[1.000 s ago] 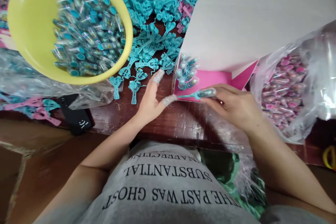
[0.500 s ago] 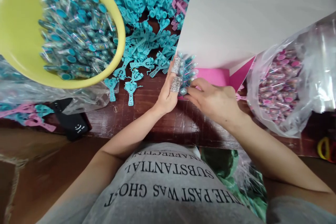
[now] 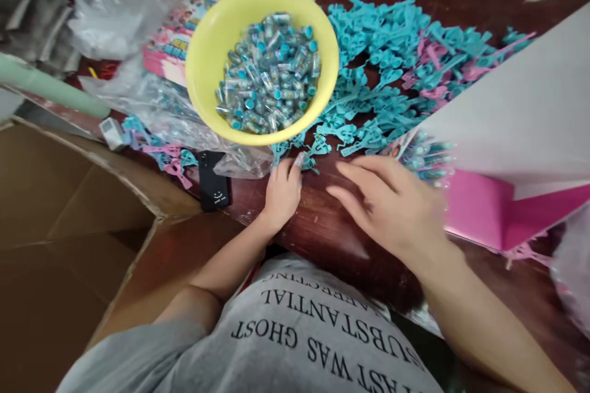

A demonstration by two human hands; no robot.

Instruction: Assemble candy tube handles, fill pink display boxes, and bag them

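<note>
My left hand [image 3: 282, 191] reaches to the near edge of a heap of teal plastic handle pieces [image 3: 378, 80], its fingertips touching one piece; whether it grips that piece is hidden. My right hand [image 3: 391, 206] hovers over the dark wooden table with fingers stretched out and holds nothing. It is just left of the pink display box [image 3: 479, 209], where several teal-capped tubes [image 3: 426, 156] lie. A yellow bowl [image 3: 203, 67] full of small clear tubes with teal caps stands just beyond my left hand.
The box's white lid [image 3: 516, 116] stands open at the right. Clear plastic bags [image 3: 161, 110] and a black phone [image 3: 213, 187] lie under and beside the bowl. A large open cardboard carton [image 3: 69, 215] sits at the left. A few pink handle pieces [image 3: 173, 163] lie near it.
The tube with handle that my right hand held went into the pink box, and both hands drew away from it. My left hand moved to the teal pieces. The view swung left.
</note>
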